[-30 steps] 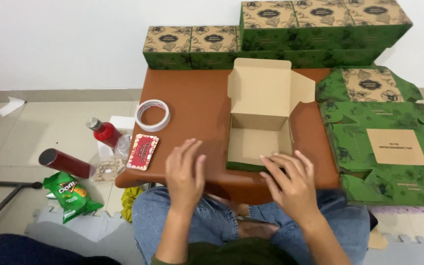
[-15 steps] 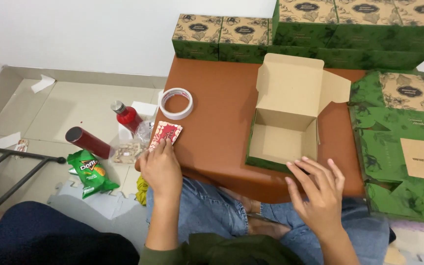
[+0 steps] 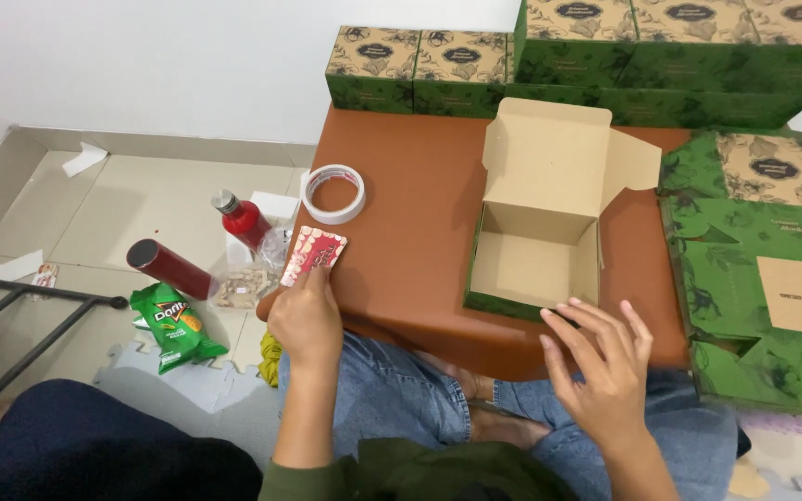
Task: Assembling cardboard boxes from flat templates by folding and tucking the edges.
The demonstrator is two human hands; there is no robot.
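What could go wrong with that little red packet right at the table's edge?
The left hand touches the red packet, which lies at the edge of the brown table; a nudge might tip it onto the floor beside the red bottle. The open box sits near the front edge too, just ahead of the right hand, so a bump might push it off or crease a loose flap.

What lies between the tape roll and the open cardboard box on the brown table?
Head view: nothing. Between the tape roll and the open cardboard box there is only bare brown table. The red patterned card under the left hand sits nearer, below that stretch.
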